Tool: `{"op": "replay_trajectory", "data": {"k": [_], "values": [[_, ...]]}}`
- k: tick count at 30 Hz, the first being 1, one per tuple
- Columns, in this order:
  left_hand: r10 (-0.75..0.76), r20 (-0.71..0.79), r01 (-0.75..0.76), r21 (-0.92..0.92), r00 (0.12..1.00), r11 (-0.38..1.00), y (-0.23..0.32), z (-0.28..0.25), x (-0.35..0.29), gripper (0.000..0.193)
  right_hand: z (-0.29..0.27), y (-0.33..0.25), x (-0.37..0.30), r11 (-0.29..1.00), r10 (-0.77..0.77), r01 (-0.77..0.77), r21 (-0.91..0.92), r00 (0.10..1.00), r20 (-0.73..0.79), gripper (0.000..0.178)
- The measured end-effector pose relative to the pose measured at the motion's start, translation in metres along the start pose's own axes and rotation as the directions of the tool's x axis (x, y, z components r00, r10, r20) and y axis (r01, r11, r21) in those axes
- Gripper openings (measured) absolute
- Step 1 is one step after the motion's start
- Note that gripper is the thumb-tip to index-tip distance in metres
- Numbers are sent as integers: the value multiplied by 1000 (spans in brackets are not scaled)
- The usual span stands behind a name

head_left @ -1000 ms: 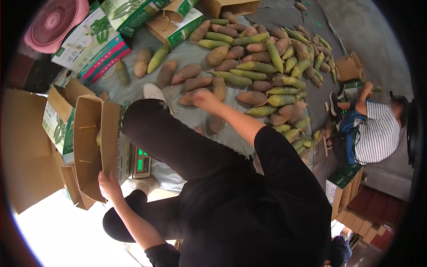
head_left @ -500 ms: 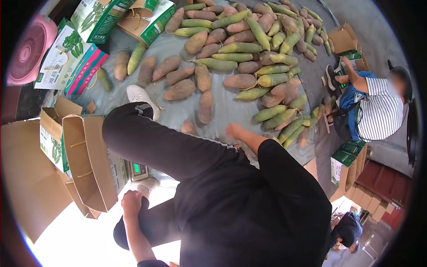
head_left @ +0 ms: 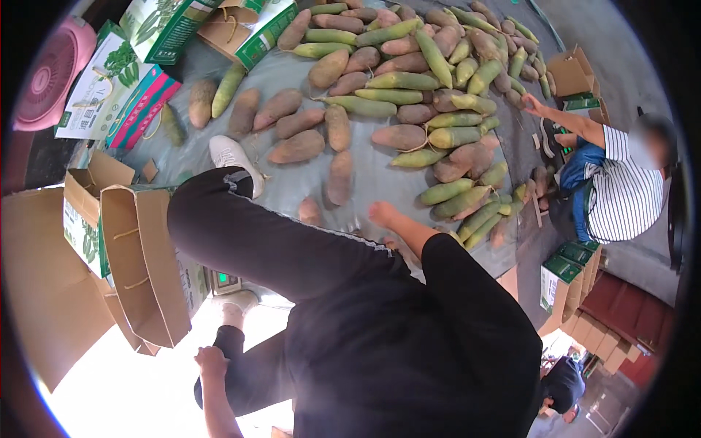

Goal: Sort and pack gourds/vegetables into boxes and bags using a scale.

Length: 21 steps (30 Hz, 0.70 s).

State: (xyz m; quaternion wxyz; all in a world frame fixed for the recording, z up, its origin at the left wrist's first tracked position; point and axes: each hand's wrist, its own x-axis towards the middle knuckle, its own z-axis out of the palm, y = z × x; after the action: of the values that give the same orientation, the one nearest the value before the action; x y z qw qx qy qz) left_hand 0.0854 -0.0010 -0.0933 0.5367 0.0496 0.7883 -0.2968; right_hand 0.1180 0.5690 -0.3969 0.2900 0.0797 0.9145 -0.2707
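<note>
My left hand (head_left: pixel 212 360) rests on my dark-trousered lower leg, its fingers too unclear to read. Beyond my bent knee, my right hand (head_left: pixel 381 213) hangs over the grey ground sheet (head_left: pixel 285 191); its fingers are bunched and indistinct, and nothing shows in it. Closest to it are a pinkish-brown root (head_left: pixel 309 211), partly hidden by my leg, and a longer brown root (head_left: pixel 339 178). Beside my shoe, a scale (head_left: pixel 221 280) with a lit green display is partly covered by an open cardboard carton (head_left: pixel 135 255).
A large pile of green radishes (head_left: pixel 394 95) and brownish roots spreads ahead. Printed cartons (head_left: pixel 169 33) and a pink plastic basket (head_left: pixel 55 73) stand far left. At the right, a person in a striped shirt (head_left: pixel 621 190) sits by more boxes (head_left: pixel 569 274); another person (head_left: pixel 562 383) is behind.
My left hand has shifted slightly down and left along my leg. My right hand stays nearly still. The person in stripes has stretched an arm toward the pile.
</note>
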Motion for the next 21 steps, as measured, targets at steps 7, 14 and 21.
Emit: {"op": "replay_trajectory", "data": {"k": [7,14,21], "values": [[113,-147,-132,-123,983,984,11,4,-1,19,-9,-34,6,958,216,-225,177,974,70,18],[16,-58,-19,-50,998,999,9,-4,0,32,-11,-29,13,988,-103,113,-104,990,92,14],[-42,-184,36,-39,982,999,7,7,-1,33,-16,-32,5,973,177,-179,149,984,22,11]]}}
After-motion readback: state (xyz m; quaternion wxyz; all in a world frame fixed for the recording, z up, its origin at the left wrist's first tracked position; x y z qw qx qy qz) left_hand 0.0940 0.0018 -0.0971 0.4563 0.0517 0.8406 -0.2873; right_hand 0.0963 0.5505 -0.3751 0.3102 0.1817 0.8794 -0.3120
